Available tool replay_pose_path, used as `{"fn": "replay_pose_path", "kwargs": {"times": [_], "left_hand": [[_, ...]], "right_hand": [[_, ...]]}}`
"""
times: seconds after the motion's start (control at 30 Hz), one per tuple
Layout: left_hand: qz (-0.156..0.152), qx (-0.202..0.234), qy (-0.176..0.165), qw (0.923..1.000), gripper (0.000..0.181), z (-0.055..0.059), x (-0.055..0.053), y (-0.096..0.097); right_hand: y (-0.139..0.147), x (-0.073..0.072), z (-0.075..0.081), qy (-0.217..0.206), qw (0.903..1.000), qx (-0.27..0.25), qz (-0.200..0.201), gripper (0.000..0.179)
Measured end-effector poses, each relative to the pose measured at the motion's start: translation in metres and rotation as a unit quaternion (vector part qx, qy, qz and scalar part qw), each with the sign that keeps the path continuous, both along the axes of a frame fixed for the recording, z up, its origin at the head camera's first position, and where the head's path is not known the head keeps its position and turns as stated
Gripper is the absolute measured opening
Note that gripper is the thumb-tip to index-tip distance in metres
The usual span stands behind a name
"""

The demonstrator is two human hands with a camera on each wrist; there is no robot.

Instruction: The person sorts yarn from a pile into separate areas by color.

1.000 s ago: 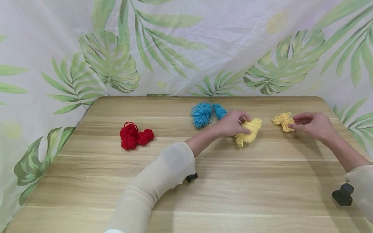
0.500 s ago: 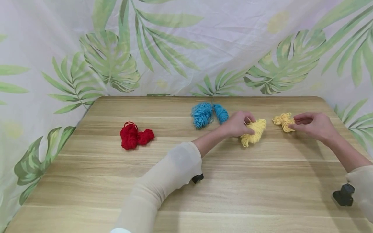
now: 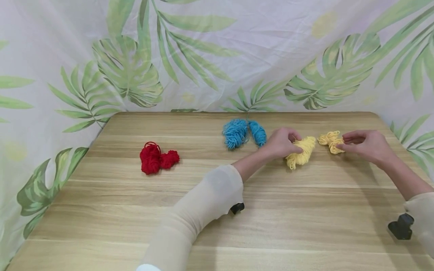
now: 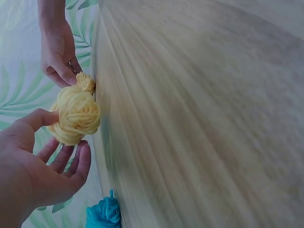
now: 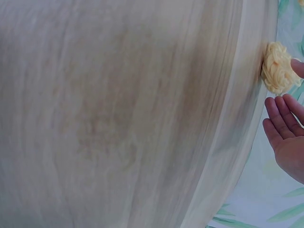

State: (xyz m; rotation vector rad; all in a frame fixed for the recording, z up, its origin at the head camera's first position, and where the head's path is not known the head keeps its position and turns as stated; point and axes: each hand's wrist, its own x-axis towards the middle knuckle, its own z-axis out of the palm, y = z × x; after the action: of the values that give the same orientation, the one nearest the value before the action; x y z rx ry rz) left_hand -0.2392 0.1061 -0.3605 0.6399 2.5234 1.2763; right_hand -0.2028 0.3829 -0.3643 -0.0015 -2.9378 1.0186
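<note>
In the head view my left hand [image 3: 281,143] holds the larger pale-yellow yarn bundle [image 3: 302,151] between thumb and fingers. The left wrist view shows the thumb on one side of this yarn [image 4: 76,114] and the curved fingers on the other. To its right lies a smaller, deeper-yellow yarn bundle [image 3: 331,142], with a small gap between the two. My right hand [image 3: 367,147] is at the right end of that smaller bundle, its thumb tip against it. In the right wrist view the fingers stretch out straight beside the small bundle [image 5: 276,69].
Two blue yarn bundles [image 3: 235,133] lie at the back middle of the wooden table [image 3: 288,226], just behind my left wrist. Two red yarn bundles [image 3: 150,158] sit together on the left. A leaf-printed cloth [image 3: 203,56] hangs behind the table's far edge.
My left hand has moved right with the larger yellow yarn bundle, narrowing the gap to the smaller one. More of the right-hand blue bundle shows. The right hand has stayed nearly still.
</note>
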Motion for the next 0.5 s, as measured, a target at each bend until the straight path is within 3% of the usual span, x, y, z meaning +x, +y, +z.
{"fn": "replay_pose_path", "kwargs": {"times": [0.23,0.5], "left_hand": [[0.017,0.018,-0.021,0.9995,0.024,0.001,0.002,0.008],[0.03,0.007,-0.015,0.9994,0.024,-0.002,0.001,0.016]], "right_hand": [[0.002,0.001,0.0,0.0,0.9999,0.011,0.002,0.057],[0.003,0.001,0.001,-0.007,0.9999,0.01,0.0,0.058]]}}
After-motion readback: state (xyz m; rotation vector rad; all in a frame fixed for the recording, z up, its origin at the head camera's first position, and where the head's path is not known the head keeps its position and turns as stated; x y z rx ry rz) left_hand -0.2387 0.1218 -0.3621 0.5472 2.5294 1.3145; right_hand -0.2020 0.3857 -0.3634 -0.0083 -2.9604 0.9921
